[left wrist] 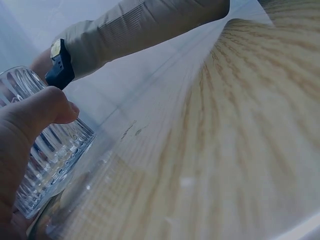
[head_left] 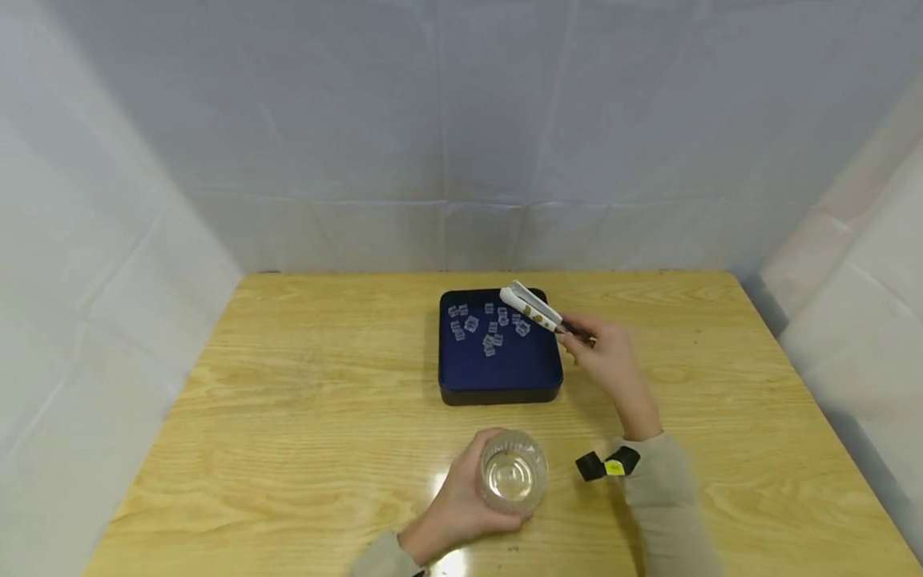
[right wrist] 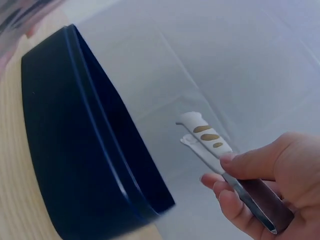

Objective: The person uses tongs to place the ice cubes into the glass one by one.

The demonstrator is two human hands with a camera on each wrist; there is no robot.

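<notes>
My left hand (head_left: 465,497) grips a clear ribbed drinking glass (head_left: 510,473) at the front of the table, thumb and fingers round its side. In the left wrist view the fluted wall of the glass (left wrist: 55,150) shows under the thumb. My right hand (head_left: 602,353) pinches a pair of tongs (head_left: 534,306) with white, brown-spotted ends and metal arms. The tongs point over the right side of a dark blue square tin (head_left: 497,373). Several clear cubes (head_left: 471,324) lie spread in the tin. In the right wrist view the tips of the tongs (right wrist: 200,132) hold nothing.
A light wooden table (head_left: 303,425) carries everything. White sheeting (head_left: 360,144) stands behind it and along both sides. A black strap with a small camera (head_left: 609,465) sits on the right wrist, over a beige sleeve (head_left: 667,513).
</notes>
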